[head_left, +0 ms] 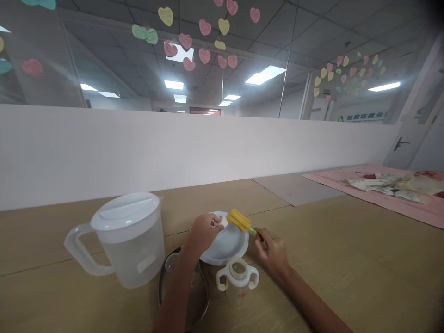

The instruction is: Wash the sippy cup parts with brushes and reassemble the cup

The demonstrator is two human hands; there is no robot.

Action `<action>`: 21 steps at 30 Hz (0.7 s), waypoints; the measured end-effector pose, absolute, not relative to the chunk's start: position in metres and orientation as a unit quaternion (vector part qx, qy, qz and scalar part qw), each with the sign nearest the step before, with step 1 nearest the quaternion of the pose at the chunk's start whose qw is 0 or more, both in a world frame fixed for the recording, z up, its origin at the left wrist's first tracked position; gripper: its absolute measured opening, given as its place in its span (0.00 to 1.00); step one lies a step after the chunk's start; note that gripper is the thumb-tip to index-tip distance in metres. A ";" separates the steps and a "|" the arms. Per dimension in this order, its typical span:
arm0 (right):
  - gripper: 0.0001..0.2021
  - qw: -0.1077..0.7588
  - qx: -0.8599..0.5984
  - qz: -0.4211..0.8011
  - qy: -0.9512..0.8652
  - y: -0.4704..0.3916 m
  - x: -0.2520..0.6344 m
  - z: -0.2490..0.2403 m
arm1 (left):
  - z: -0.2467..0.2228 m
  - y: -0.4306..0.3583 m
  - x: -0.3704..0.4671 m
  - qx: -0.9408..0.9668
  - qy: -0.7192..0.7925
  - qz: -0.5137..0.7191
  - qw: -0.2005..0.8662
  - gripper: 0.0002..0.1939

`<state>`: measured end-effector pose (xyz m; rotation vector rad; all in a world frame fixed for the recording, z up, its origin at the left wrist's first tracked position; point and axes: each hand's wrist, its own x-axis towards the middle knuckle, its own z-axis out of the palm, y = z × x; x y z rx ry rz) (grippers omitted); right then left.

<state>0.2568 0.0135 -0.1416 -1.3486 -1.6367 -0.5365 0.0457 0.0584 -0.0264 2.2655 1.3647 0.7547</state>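
Observation:
Pinched in my left hand is a small white ring-shaped piece, perhaps a bottle collar; its exact kind is unclear. My right hand grips the thin green handle of a bottle brush with a yellow sponge head. The sponge meets or nearly meets the white piece, above a white bowl. Nearer to me stands a baby bottle, upright and uncapped, with two white side handles. Under my left forearm lies a dark metal tray with a small clear item in it, partly hidden.
A large translucent lidded pitcher stands on the left of the tan table. At the far right, crumpled patterned cloth lies on a pink sheet. A low white wall with glass above runs behind the table.

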 end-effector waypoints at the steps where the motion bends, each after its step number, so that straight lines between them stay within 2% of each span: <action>1: 0.11 0.456 -0.550 -0.222 -0.664 0.014 0.258 -0.143 | -0.025 0.058 0.045 0.801 0.490 0.277 0.203 0.11; 8: 0.11 0.428 -0.527 -0.243 -0.692 0.011 0.251 -0.142 | -0.012 0.053 0.042 0.791 0.436 0.288 0.320 0.25; 15: 0.15 0.445 -0.470 -0.287 -0.706 0.004 0.247 -0.138 | 0.001 0.036 0.042 0.812 0.403 0.220 0.361 0.23; 19: 0.18 0.494 -0.450 -0.254 -0.699 0.004 0.245 -0.142 | 0.008 0.023 0.044 0.792 0.368 0.240 0.423 0.23; 21: 0.18 0.513 -0.439 -0.231 -0.701 0.003 0.243 -0.143 | 0.011 0.015 0.044 0.797 0.359 0.265 0.407 0.23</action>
